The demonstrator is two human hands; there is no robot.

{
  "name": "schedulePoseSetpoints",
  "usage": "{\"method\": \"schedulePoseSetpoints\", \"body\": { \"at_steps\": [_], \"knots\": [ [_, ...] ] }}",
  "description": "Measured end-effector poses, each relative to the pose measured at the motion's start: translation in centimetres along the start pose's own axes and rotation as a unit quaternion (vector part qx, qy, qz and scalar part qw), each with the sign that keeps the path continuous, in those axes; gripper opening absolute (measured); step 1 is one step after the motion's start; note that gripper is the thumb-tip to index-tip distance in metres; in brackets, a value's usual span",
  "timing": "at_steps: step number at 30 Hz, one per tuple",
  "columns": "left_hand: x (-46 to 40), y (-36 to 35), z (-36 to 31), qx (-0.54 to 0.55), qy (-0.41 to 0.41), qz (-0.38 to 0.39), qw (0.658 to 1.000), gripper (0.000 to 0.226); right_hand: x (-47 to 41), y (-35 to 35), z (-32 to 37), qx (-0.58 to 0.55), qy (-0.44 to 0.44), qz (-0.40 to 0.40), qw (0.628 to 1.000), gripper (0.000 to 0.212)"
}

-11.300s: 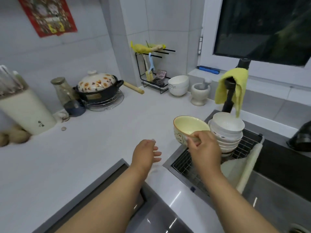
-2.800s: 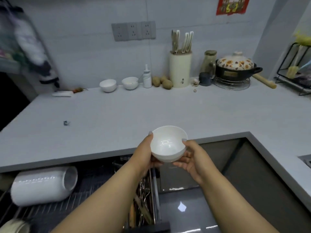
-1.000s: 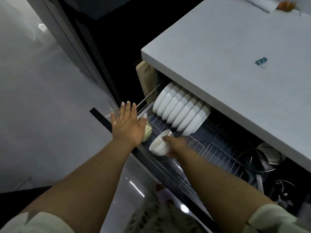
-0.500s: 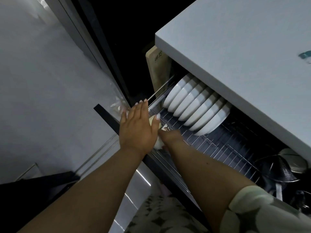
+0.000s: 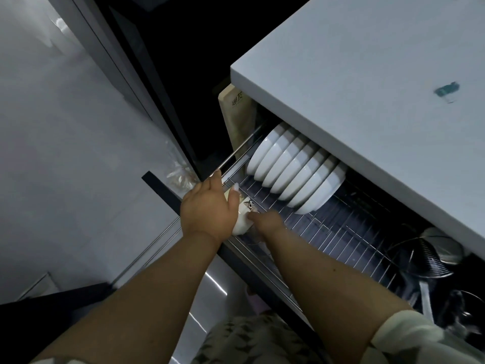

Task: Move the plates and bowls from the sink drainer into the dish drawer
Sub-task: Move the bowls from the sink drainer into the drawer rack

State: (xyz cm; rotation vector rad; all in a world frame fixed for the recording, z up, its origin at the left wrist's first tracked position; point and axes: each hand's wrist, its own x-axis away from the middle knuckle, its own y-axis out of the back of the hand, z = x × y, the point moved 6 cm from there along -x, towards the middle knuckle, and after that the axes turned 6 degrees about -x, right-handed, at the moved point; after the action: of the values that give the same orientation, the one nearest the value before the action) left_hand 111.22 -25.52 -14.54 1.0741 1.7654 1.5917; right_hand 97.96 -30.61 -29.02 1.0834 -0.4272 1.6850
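Observation:
The dish drawer point(image 5: 341, 232) is pulled out under the worktop, with a wire rack floor. A row of several white bowls point(image 5: 296, 177) stands on edge at its back left. At the drawer's front left corner lie a cream bowl with a cartoon print point(image 5: 248, 205) and a white bowl point(image 5: 242, 224), on their sides. My left hand point(image 5: 210, 208) lies over these bowls, thumb curled on the cream one. My right hand point(image 5: 265, 222) holds the white bowl from the right; its fingers are mostly hidden.
The white worktop point(image 5: 367, 88) overhangs the drawer's back. A wooden cutting board point(image 5: 236, 114) stands at the drawer's left end. Metal strainers and utensils point(image 5: 433, 258) fill the right part. A grey cabinet front point(image 5: 65, 153) is on the left. Bare rack lies in the drawer's middle.
My left hand has closed down over the bowls at the front left corner. My right hand has pushed the white bowl in against the cream one. The view shifted slightly.

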Motion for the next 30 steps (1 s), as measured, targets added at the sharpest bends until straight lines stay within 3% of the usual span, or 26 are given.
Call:
{"method": "schedulePoseSetpoints", "body": {
  "at_steps": [4,7,10,24,30],
  "knots": [
    [0.3,0.4,-0.3,0.004,-0.007,0.013,1.000,0.074,2.0,2.7,-1.1,0.027,0.009,0.011,1.000,0.034],
    [0.5,0.3,0.1,0.011,-0.010,0.026,1.000,0.064,3.6,4.7,-2.2,0.011,0.018,0.009,1.000,0.034],
    [1.6,0.2,-0.9,0.035,-0.014,0.040,0.998,0.054,5.4,7.7,-3.6,-0.012,0.029,0.009,0.999,0.018],
    [10.7,1.5,-12.6,0.116,-0.167,0.080,0.976,0.035,14.7,19.0,-10.2,-0.133,0.057,-0.070,0.987,0.018],
    [14.4,2.0,-19.1,0.127,-0.241,0.097,0.957,0.042,18.4,24.6,-12.8,-0.199,0.046,-0.105,0.973,0.012]
  ]
}}
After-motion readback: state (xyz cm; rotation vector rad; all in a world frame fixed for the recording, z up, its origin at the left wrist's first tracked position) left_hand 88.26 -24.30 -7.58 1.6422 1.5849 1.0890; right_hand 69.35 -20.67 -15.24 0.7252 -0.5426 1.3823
